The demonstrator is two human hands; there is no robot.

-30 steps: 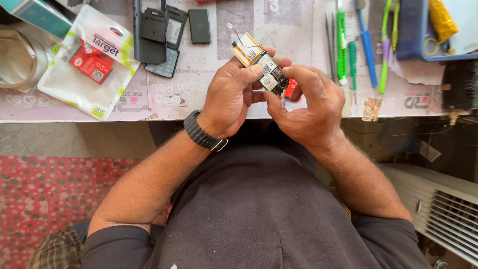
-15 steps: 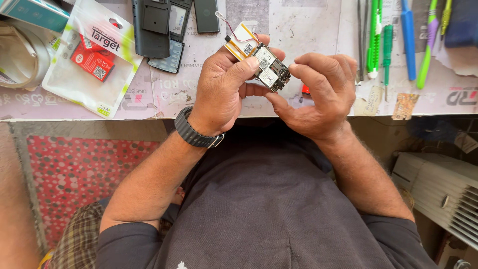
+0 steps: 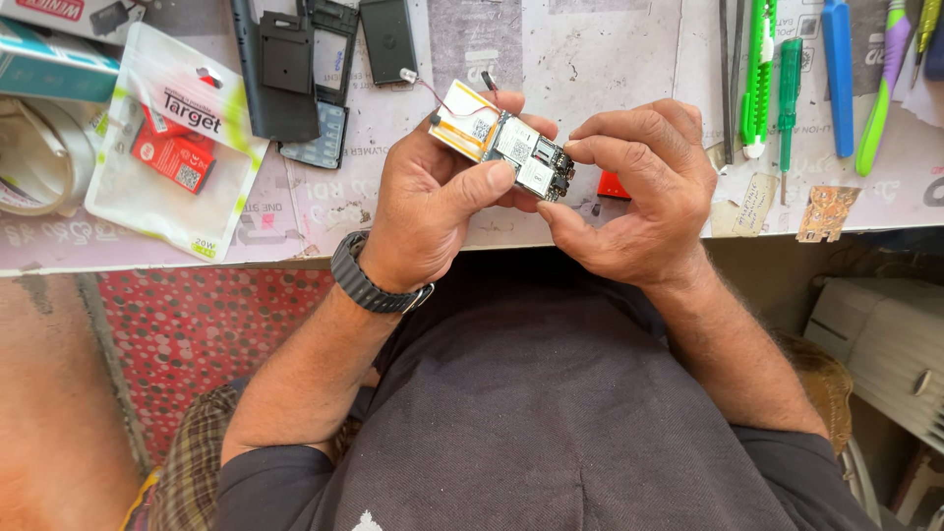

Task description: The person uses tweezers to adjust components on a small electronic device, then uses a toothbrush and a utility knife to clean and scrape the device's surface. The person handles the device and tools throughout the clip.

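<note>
My left hand (image 3: 438,202) holds a small phone circuit board (image 3: 506,146) with metal shields and yellow tape, thumb pressed across its lower side. A thin wire with a tiny white part (image 3: 407,75) trails off its upper left corner. My right hand (image 3: 634,192) touches the board's right end with curled fingertips. A black watch (image 3: 366,280) sits on my left wrist. Both hands hover over the front edge of the worn paper-covered bench (image 3: 590,49). A small red item (image 3: 614,185) lies on the bench under my right fingers.
Black phone housing parts and a keypad (image 3: 295,69) lie at the back left, beside a clear packet holding a red box (image 3: 172,152). A tape roll (image 3: 29,157) sits far left. Green, blue and purple tools (image 3: 787,74) lie at the right. A red patterned mat (image 3: 187,334) covers the floor.
The view has shifted slightly. My hands keep the board between them, and my right fingertips have closed in on its right end.
</note>
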